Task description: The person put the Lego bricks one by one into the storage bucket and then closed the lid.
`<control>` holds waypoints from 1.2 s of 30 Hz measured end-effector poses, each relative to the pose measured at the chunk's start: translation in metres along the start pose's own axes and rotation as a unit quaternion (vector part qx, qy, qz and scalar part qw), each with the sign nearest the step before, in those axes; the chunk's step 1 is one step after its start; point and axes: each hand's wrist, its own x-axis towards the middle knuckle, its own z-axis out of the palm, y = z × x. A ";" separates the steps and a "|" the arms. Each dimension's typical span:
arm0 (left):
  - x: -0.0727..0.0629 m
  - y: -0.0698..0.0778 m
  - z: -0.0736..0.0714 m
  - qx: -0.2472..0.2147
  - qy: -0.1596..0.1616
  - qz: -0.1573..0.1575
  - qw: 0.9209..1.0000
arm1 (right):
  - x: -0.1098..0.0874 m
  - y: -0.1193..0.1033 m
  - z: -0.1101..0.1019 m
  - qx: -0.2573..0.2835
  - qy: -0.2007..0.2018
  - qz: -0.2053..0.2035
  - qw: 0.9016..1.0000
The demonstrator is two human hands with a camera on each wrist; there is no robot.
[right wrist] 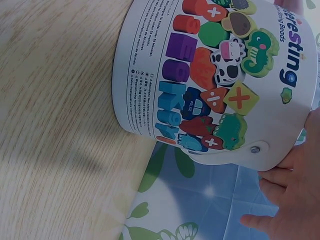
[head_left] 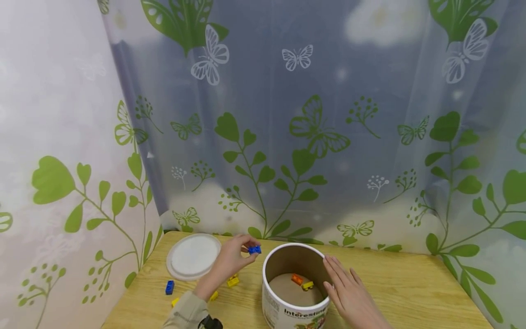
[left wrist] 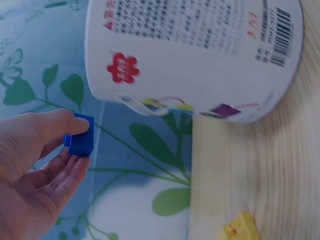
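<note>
My left hand (head_left: 235, 256) pinches a blue toy brick (head_left: 255, 250) between thumb and fingertips, just left of a white cardboard bucket (head_left: 274, 305). In the left wrist view the brick (left wrist: 82, 137) shows its stud side toward the palm. My right hand (head_left: 349, 292) rests on the right side of the bucket's rim with its fingers fairly straight. Inside the bucket, an orange brick (head_left: 297, 278) and a yellow brick (head_left: 307, 286) lie on the bottom. The right wrist view has the right hand (right wrist: 292, 185) against the bucket's upper edge.
Left of the bucket, a yellow brick (head_left: 233, 280) and a blue brick (head_left: 170, 287) lie on the wooden table (head_left: 411, 292). More yellow bricks are partly covered by the left forearm. A round white lid (head_left: 193, 256) lies at the back left. A patterned curtain (head_left: 263, 137) hangs behind.
</note>
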 end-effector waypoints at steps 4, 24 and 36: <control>0.004 0.009 -0.001 0.002 0.002 0.015 1.000 | 0.000 0.000 0.000 0.001 0.000 -0.001 1.000; 0.024 0.057 0.029 -0.050 -0.049 0.062 0.996 | 0.001 0.000 -0.001 0.006 -0.012 0.008 1.000; 0.032 0.062 0.061 -0.007 -0.090 0.070 0.993 | 0.001 -0.001 0.000 0.005 -0.010 0.014 1.000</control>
